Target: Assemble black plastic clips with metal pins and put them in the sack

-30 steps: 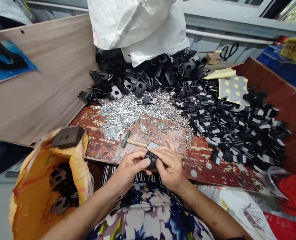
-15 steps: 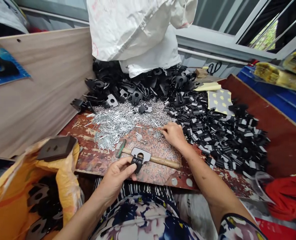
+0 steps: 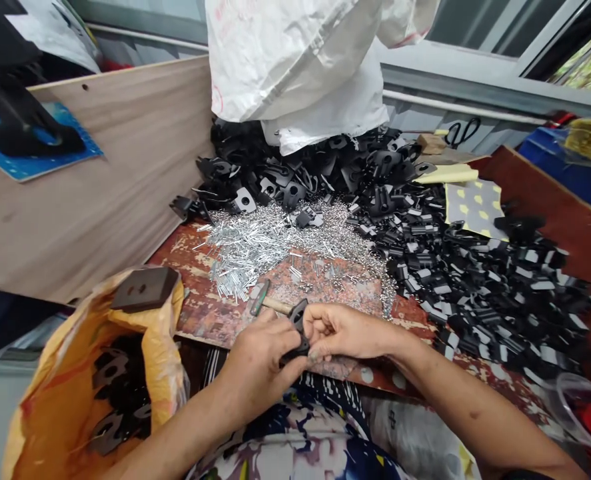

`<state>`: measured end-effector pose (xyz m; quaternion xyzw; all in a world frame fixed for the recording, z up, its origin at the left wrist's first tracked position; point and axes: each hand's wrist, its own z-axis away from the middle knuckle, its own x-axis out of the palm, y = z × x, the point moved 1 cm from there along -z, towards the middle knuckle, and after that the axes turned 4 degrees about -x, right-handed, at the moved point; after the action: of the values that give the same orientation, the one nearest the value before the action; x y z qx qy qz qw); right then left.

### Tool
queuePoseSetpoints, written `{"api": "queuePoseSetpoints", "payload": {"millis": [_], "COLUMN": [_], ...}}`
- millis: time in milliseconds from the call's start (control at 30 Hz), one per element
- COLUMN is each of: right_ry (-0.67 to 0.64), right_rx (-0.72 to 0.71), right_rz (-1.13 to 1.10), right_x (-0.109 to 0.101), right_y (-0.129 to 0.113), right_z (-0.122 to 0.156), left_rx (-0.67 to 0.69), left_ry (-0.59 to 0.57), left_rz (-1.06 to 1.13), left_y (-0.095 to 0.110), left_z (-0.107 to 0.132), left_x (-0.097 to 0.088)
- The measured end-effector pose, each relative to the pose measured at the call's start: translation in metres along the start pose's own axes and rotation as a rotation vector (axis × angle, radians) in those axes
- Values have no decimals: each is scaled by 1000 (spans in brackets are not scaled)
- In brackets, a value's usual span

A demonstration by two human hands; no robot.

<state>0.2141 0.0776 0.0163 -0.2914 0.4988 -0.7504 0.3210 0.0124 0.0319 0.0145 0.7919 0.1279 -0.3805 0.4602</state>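
Note:
My left hand [image 3: 268,350] is closed on a black plastic clip [image 3: 299,321], which is turned on edge above the front of the table. Against the clip's right side, my right hand [image 3: 338,331] has its thumb and fingers pinched together; whatever is between them is too small or hidden. A hammer [image 3: 261,297] with a green-edged head lies just behind the hands, and they cover most of its wooden handle. Loose metal pins [image 3: 250,247] form a shiny heap farther back. Beyond it are piled black plastic parts [image 3: 295,190].
Smaller black clip pieces [image 3: 475,287] spread over the right side. An orange sack [image 3: 160,340] with black parts inside stands at left, a dark block [image 3: 145,288] on its rim. A white sack [image 3: 295,60] hangs over the back; a wooden board [image 3: 140,153] borders the left.
My right hand has come from the pin heap toward me and met the clip. My left hand has turned the clip from flat-facing to edge-on. The view has shifted left.

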Motion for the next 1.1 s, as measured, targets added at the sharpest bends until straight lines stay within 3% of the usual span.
{"api": "queuePoseSetpoints", "payload": {"millis": [100, 167, 267, 333, 433, 533, 633, 767, 867, 933, 1100], "right_ry": [-64, -13, 304, 397, 209, 120, 264, 553, 537, 487, 482], "right_rx": [19, -43, -253, -358, -422, -468, -475, -473, -474, -486, -515], "right_rz": [-5, 204, 872, 1346, 1723, 1796, 1647, 886, 326, 104, -34], "right_x": [2, -9, -38, -56, -74, -82, -81, -56, -22, -3, 15], "right_y": [2, -2, -17, -25, -27, -24, -26, -28, -18, -9, 4], "right_z": [-9, -16, -34, -53, -82, -100, -97, -65, -44, -38, -33], "left_rx": [10, -32, -160, -307, -574, -761, -822, -820, -811, -808, -804], "left_ry": [-9, 15, 78, 121, 175, 254, 329, 372, 413, 420, 370], "left_rz": [-43, -56, 29, 205, 606, 973, 1217, 1419, 1485, 1474, 1408], "left_y": [-1, -6, -18, -26, -37, -42, -44, -44, -41, -38, -29], "left_z": [6, 10, 15, 17, 20, 22, 24, 24, 23, 20, 15], "left_x": [0, -3, -11, -15, -12, -7, -6, -10, -11, -8, 4]}}
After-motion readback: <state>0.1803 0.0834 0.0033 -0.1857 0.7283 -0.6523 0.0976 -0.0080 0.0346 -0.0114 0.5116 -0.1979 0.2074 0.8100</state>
